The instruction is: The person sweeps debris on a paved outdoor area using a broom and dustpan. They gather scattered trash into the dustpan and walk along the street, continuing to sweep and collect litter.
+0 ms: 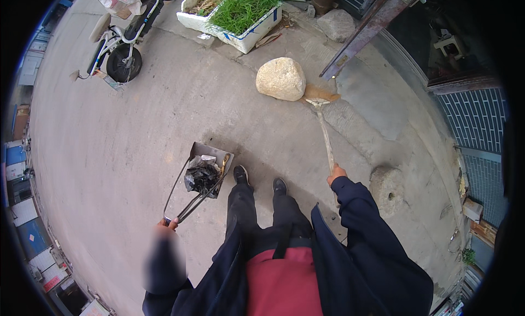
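My left hand (168, 224) is closed around the dark rod handle of a metal dustpan (223, 153). In the pan lie a crumpled black plastic bag (201, 178), some pale crumpled plastic and a yellowish strip along one side. My right hand (336, 175) grips the wooden stick of a broom (325, 132), which stretches away from me. Its brown bristles (324, 93) touch the ground right beside a big tan boulder (281, 79). The dustpan sits just left of my shoes.
White foam boxes with green plants (245, 12) stand beyond the boulder. A parked electric bike (124, 48) is at the far left. A rusty metal post (361, 34) and doorway are at the far right; a round stone with a hole (386, 191) lies right of me.
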